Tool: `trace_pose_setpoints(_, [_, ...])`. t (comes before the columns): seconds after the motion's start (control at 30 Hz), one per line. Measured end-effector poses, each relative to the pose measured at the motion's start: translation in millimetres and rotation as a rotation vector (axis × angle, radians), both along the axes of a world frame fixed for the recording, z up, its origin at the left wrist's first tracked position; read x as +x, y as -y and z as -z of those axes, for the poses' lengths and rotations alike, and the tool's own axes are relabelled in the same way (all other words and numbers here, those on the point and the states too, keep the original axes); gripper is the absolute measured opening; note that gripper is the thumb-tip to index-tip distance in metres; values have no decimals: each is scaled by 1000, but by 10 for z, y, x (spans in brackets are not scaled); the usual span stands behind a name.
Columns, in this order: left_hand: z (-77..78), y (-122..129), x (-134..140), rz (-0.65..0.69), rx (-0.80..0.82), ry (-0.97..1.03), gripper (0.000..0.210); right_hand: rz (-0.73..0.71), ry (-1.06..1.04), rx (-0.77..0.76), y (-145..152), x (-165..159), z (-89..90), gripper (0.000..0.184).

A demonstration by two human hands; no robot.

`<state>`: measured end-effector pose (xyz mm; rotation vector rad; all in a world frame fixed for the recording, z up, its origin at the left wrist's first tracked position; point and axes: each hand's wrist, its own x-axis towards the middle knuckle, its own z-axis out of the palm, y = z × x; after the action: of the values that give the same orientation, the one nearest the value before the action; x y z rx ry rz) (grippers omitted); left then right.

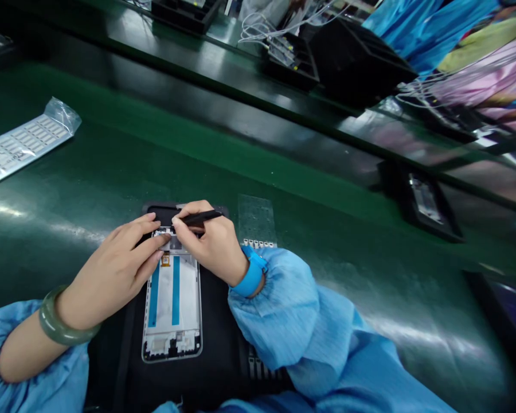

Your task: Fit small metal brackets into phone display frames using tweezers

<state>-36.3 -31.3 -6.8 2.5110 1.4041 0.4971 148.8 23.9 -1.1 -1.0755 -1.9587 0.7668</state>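
Observation:
A phone mid-frame (189, 298) with two blue strips and a small flex connector lies on a black tray (223, 338) in front of me. My left hand (116, 269), with a green bangle at the wrist, rests its stretched fingers on the upper left of the frame. A slim black pen-like tool (202, 217) is pinched in my right hand (215, 244), slanting over the frame's top end. Its tip is hidden by my fingers. The right wrist wears a blue strap (251, 272).
Right of the tray lies a clear plastic sheet (255, 215) with a row of small labels. A bagged label sheet (26, 143) is at far left. Beyond the raised ledge stand black bins (356, 63) and cables. A black tray (438, 221) holds another phone part; a co-worker's sleeve (425, 28) shows behind.

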Motion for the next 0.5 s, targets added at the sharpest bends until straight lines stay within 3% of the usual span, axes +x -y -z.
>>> trace_pose_setpoints(0.13, [4,-2,-3,0,-5,1,31,57,-49,-64,-4,13,-33,4])
trace_pose_setpoints(0.23, [14,-2,-8,4,-5,9,31,17,-63,-68,-6,22,-28,4])
trace_pose_setpoints(0.5, [7,-4,-9,4,3,6,30,-91,145,255,19,-20,37,7])
